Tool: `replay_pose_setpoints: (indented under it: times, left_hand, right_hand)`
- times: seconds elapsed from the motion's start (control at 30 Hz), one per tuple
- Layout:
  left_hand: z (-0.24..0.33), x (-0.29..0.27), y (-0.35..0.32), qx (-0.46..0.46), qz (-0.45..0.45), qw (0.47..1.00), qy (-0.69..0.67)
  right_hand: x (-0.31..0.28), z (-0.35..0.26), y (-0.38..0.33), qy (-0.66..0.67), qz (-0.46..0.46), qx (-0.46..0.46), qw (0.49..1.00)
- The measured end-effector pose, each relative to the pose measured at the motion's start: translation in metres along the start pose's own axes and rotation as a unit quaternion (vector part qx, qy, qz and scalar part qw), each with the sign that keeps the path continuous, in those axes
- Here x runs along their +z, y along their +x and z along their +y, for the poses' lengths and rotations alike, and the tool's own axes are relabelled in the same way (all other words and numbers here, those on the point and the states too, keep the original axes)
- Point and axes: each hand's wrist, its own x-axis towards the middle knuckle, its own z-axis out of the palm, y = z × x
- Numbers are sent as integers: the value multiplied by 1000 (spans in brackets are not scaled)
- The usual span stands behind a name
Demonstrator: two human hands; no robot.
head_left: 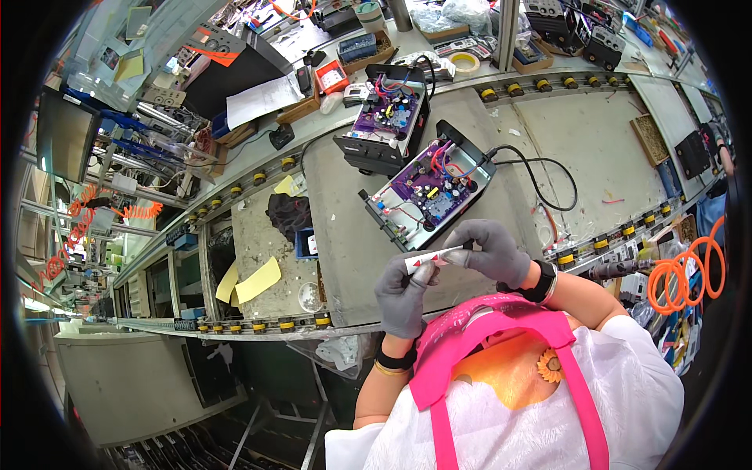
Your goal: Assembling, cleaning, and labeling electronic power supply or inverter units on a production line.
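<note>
In grey gloves, my two hands meet just in front of the nearer electronic unit. My left hand (401,298) is closed around the lower end of a slim white tube (428,259) with red marks, shaped like a marker or small glue tube. My right hand (495,254) pinches its other end, where a dark tip shows. Beyond them lies an open black-cased unit (431,192) with a purple circuit board and red and blue wires. A second similar open unit (388,117) stands behind it. Neither hand touches the units.
Both units rest on a grey board (345,258) over a roller conveyor. A black cable (576,188) loops right of the nearer unit. Yellow paper (258,280), a dark cloth (288,214) and a blue box (306,244) lie left. An orange coiled hose (680,282) hangs at right.
</note>
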Motion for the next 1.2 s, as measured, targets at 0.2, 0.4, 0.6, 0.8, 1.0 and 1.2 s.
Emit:
replay_pose_setpoints:
  times: [0.2,0.4,0.6,0.8,1.0,1.2]
  left_hand:
    - [2,2,0,14,2,1000,8]
    - [4,-4,1,49,-39,997,52]
    - [7,-1,1,26,-15,999,39]
    - [5,-2,2,-15,10,1000,-11]
    - [7,-6,5,91,-75,986,118]
    - [9,-7,8,105,-96,983,118]
  right_hand:
    - [0,-6,1,-109,36,-115,987]
    - [-8,-9,-1,-158,-23,-115,980]
    - [-6,-20,-5,-314,61,-281,905]
    - [-8,-33,-11,-449,18,-396,801]
    - [-5,-33,3,-140,-44,-92,985]
    - [-6,-31,3,-247,-14,-206,947]
